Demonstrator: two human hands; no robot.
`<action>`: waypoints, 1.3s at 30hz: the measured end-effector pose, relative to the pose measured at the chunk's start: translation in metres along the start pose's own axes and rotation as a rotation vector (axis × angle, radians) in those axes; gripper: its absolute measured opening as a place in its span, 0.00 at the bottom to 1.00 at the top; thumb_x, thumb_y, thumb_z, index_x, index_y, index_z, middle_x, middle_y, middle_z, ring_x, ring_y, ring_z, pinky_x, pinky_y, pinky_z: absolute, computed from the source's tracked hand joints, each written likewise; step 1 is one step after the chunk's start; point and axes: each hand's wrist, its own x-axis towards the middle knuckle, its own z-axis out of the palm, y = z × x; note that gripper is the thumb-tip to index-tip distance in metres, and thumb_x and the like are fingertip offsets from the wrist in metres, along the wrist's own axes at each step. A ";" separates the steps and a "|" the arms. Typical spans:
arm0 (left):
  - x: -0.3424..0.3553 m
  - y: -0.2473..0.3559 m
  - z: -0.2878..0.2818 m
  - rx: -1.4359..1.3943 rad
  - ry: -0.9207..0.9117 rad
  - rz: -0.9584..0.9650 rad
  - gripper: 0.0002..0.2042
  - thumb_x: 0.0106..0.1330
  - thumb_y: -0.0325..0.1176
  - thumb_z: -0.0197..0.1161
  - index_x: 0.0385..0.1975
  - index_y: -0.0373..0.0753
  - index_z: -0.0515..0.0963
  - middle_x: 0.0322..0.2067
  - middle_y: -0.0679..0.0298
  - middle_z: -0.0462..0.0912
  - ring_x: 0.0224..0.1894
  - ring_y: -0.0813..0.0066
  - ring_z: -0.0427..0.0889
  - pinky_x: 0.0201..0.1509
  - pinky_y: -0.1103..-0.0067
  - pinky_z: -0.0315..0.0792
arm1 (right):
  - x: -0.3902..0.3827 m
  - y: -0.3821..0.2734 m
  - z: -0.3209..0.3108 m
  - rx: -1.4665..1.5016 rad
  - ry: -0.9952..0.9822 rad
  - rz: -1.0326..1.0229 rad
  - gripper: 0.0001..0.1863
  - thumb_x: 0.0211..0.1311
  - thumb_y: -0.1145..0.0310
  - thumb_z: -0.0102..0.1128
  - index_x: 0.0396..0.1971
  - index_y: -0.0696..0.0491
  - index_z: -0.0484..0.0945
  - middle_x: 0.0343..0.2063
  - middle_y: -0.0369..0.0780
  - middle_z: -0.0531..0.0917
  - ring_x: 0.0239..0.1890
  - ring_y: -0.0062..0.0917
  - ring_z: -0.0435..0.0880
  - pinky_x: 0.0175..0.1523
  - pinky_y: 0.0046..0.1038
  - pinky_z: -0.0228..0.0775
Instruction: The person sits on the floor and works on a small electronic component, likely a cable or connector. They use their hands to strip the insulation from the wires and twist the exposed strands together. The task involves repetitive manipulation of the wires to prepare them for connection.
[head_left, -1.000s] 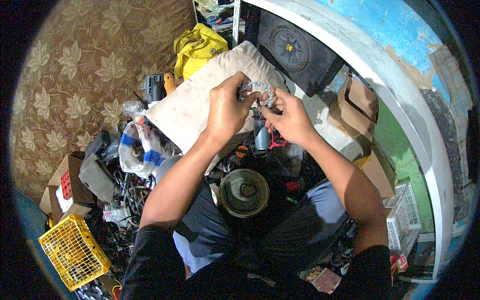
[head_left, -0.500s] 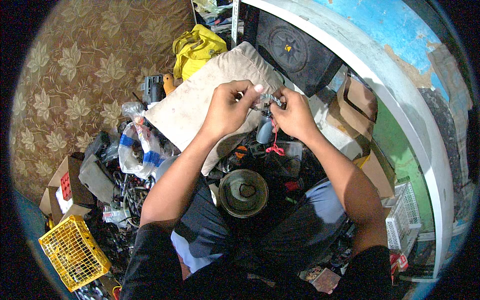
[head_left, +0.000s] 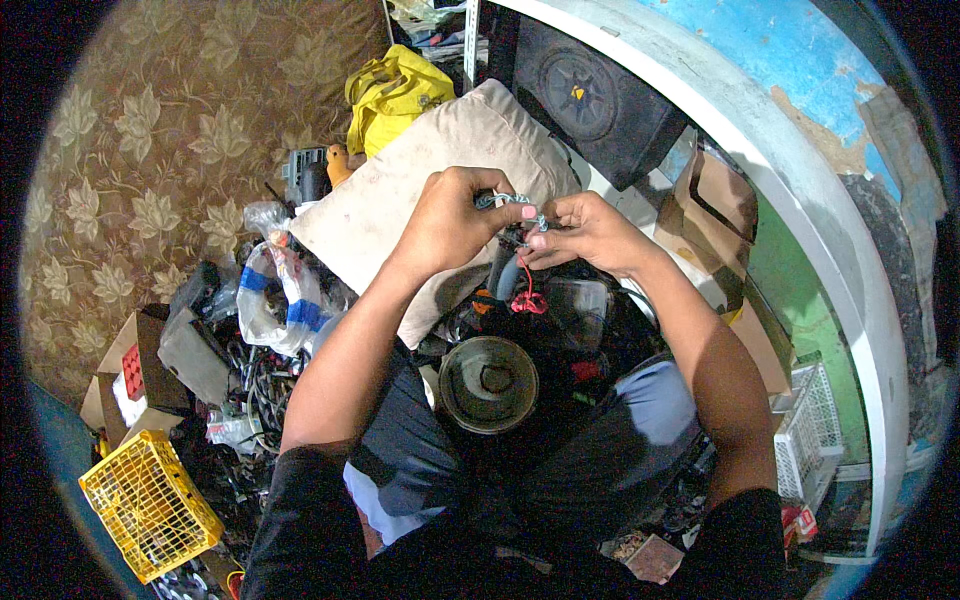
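My left hand is closed, with thumb and index finger pinching a twisted grey-blue wire. Close beside it, my right hand pinches the wire's other end between thumb and fingertips. Below the fingertips hangs a grey cylinder-shaped part, its kind unclear. A thin red wire, bunched at its lower end, dangles next to the cylinder. Fingers partly cover where the wire and the cylinder meet. Under the hands, between my legs, stands a round metal pot-like container.
A beige cushion lies beyond my hands, a yellow bag behind it. At the back right is a black speaker box. Cables and a yellow basket fill the left; cardboard boxes and a white crate line the right.
My right hand has turned and shifted slightly right and down, its fingers now stretched more toward the left hand. The cylinder and red wire have swung left and a little lower.
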 end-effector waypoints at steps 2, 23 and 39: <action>-0.001 0.000 -0.001 -0.003 0.037 0.024 0.11 0.61 0.36 0.73 0.27 0.34 0.84 0.23 0.59 0.85 0.25 0.75 0.81 0.33 0.75 0.73 | 0.002 -0.005 0.002 0.038 0.011 0.029 0.13 0.66 0.73 0.64 0.47 0.64 0.79 0.42 0.47 0.85 0.43 0.34 0.88 0.47 0.34 0.86; 0.001 -0.012 -0.004 0.025 -0.094 -0.042 0.13 0.63 0.39 0.71 0.29 0.34 0.84 0.23 0.60 0.85 0.26 0.73 0.80 0.34 0.74 0.73 | -0.002 -0.025 -0.031 0.716 0.169 -0.371 0.10 0.72 0.63 0.55 0.37 0.55 0.75 0.21 0.32 0.71 0.27 0.26 0.74 0.48 0.35 0.70; 0.001 -0.007 -0.003 0.033 0.179 0.116 0.10 0.69 0.33 0.63 0.33 0.32 0.84 0.20 0.52 0.82 0.21 0.65 0.81 0.30 0.71 0.72 | -0.036 0.001 -0.094 0.576 0.868 -0.236 0.11 0.70 0.67 0.59 0.48 0.54 0.77 0.28 0.34 0.74 0.24 0.20 0.68 0.37 0.28 0.65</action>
